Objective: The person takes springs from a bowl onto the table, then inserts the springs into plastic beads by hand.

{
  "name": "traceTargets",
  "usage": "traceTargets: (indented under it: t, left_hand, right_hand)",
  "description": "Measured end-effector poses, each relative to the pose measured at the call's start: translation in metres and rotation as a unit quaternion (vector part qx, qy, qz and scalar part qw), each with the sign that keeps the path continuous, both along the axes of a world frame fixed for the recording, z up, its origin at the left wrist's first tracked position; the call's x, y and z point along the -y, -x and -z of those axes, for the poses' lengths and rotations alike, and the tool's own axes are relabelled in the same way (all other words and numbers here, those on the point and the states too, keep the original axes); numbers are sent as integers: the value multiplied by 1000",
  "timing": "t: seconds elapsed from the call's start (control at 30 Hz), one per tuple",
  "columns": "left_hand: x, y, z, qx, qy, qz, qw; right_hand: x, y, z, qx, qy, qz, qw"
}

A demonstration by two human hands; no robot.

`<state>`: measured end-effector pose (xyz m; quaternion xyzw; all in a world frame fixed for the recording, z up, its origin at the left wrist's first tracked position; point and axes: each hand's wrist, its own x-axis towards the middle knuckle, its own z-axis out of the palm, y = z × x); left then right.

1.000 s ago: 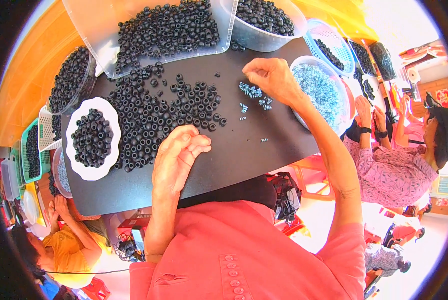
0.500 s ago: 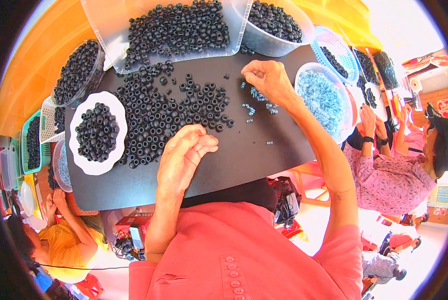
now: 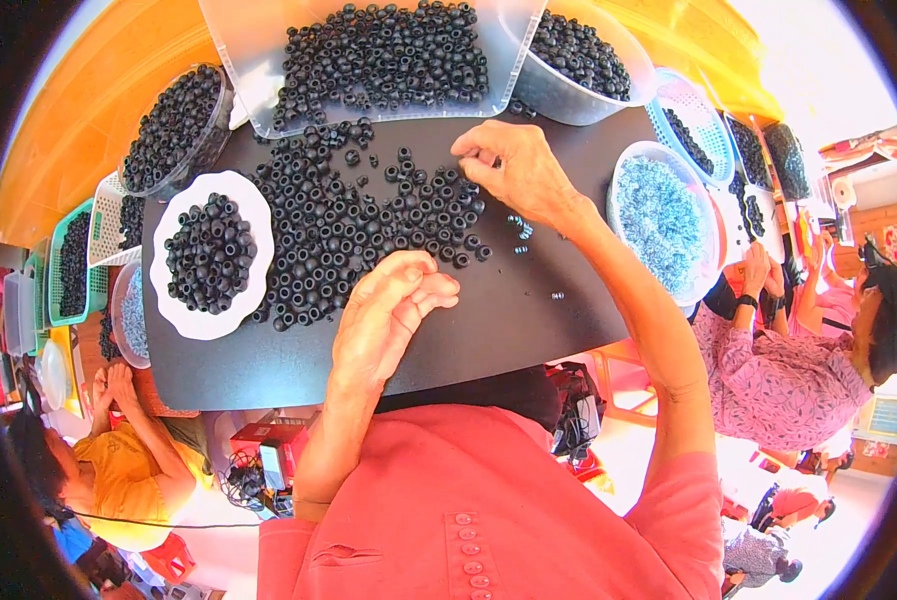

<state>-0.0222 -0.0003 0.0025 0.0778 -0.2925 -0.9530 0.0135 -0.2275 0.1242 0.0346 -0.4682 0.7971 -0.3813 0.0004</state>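
Black round parts with holes (image 3: 328,220), like large beads, lie spread over the dark tabletop (image 3: 448,350). My left hand (image 3: 393,310) is at their near edge, palm turned up and fingers curled; what it holds, if anything, is hidden. At the right edge of the pile, my right hand (image 3: 518,170) hovers with thumb and fingertips pinched together. Whatever sits in that pinch is too small to make out. A few small pale metal coils (image 3: 520,230), like springs, lie just below my right wrist.
A clear bin (image 3: 253,60), a grey tub (image 3: 578,105) and a white scalloped plate (image 3: 263,225) hold more black parts. A white bowl of pale coils (image 3: 660,225) stands right. Other people sit at both sides, one in a yellow shirt (image 3: 123,470), one in patterned pink (image 3: 778,370).
My right hand has moved left, from above the coils toward the black parts. My left hand keeps nearly the same pose. The whole view has shifted slightly.
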Motion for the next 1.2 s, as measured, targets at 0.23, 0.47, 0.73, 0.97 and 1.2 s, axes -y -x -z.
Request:
traceTargets:
  t: [0.23,0.47,0.73,0.97,1.2]
  left_hand:
    - [0,0,-1,-11,4,9,1000]
    - [0,-3,-1,-7,51,-43,998]
    - [-5,-2,-5,9,70,-99,993]
    - [0,-4,0,17,79,-50,995]
    - [2,-3,1,18,3,-25,1000]
  right_hand:
    - [12,-12,6,-104,-109,5,989]
    - [7,-49,-19,34,18,-1,999]
    - [0,-105,-23,88,87,-73,990]
    - [-9,-106,-15,133,60,-101,984]
    - [-9,-59,-22,107,53,-54,991]
